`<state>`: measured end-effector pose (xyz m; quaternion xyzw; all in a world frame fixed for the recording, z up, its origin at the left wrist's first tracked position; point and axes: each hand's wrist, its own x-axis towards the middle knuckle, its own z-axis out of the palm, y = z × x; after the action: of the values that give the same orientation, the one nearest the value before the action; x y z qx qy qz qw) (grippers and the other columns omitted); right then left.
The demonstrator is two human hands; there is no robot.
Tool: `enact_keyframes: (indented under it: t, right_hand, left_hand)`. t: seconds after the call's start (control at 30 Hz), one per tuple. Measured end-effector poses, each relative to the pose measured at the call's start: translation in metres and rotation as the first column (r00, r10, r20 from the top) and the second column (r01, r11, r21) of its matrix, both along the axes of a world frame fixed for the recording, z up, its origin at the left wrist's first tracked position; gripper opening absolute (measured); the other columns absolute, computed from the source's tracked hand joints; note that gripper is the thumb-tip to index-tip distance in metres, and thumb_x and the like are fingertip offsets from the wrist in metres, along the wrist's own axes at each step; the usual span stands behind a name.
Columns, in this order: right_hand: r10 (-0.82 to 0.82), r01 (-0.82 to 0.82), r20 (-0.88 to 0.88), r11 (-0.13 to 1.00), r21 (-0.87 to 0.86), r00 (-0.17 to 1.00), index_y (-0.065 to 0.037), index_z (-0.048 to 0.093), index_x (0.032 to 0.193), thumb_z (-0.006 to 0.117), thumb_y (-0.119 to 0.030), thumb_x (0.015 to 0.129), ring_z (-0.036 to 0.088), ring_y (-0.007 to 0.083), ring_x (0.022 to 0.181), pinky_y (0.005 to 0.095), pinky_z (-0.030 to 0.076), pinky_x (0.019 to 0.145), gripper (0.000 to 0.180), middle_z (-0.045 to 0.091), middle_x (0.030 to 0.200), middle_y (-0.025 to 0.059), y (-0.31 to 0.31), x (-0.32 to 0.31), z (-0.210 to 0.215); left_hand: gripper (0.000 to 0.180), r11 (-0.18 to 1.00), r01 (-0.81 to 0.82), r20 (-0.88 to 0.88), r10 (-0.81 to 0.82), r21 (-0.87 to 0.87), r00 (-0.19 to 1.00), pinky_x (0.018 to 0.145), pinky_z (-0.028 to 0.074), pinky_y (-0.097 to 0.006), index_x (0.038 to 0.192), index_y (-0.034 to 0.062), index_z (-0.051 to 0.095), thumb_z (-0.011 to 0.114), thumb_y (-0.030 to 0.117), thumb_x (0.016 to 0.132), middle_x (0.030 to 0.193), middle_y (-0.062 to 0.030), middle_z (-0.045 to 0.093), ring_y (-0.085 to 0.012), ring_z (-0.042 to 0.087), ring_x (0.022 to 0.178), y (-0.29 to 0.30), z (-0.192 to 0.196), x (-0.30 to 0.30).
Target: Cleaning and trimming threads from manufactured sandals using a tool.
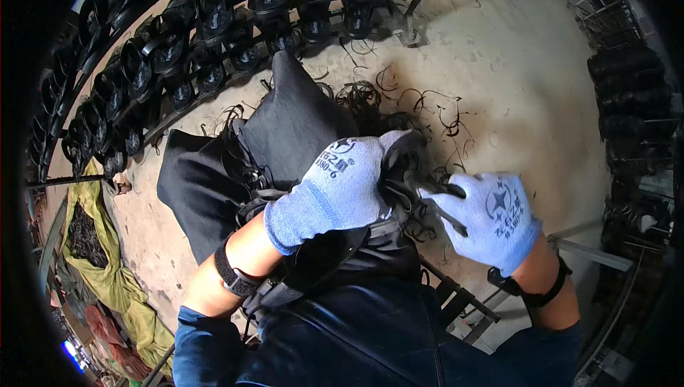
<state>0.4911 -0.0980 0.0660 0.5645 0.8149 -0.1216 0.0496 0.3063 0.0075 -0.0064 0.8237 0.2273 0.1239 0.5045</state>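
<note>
My left hand [343, 182], in a light blue knitted glove, is closed around a black sandal [405, 158] above my lap. Its fingers are mostly hidden behind the back of the hand, and the sandal's outline is hard to make out against the dark background. Just to the right, my right hand [493, 217], gloved alike, has its fingers bent together at the sandal's edge. Something dark and narrow shows between those fingers; its kind cannot be made out. Thin curled black trimmings [363, 98] lie on the floor beyond the hands, and some hang over my dark trousers [296, 113].
Rows of black sandals [171, 42] stand on a curved metal rack at the upper left. A yellow sack [128, 284] holding black scraps lies at the left. Dark stacked goods [630, 102] line the right side. Metal bars [591, 253] stand near my right elbow.
</note>
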Motion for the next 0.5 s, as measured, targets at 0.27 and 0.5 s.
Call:
enact_keyframes:
  t: [0.27,0.5]
  right_hand:
    - [-0.190,0.197,-0.317,0.980,-0.010,0.929,-0.016,0.068,0.102,0.067,-0.016,0.072,0.060,0.0276,0.058,0.0383,0.047,0.053,0.030,0.059,0.077,0.0085,-0.040,0.010,-0.032]
    - [-0.167,0.166,-0.210,0.986,-0.024,0.963,-0.016,0.069,0.100,0.067,-0.017,0.072,0.060,0.0267,0.057,0.0380,0.047,0.051,0.028,0.060,0.079,0.0090,-0.052,0.010,-0.034]
  left_hand:
    - [0.049,0.923,0.169,0.154,-0.121,-0.347,0.981,0.092,0.045,-0.029,0.126,-0.0003,0.054,0.069,0.015,0.082,0.111,-0.0110,0.066,-0.0156,0.059,0.101,0.016,-0.004,-0.030]
    - [0.051,0.949,0.074,-0.110,-0.113,-0.308,0.988,0.084,0.049,-0.031,0.120,0.0015,0.059,0.077,0.015,0.073,0.106,-0.0139,0.068,-0.0149,0.063,0.094,-0.006,-0.016,-0.037]
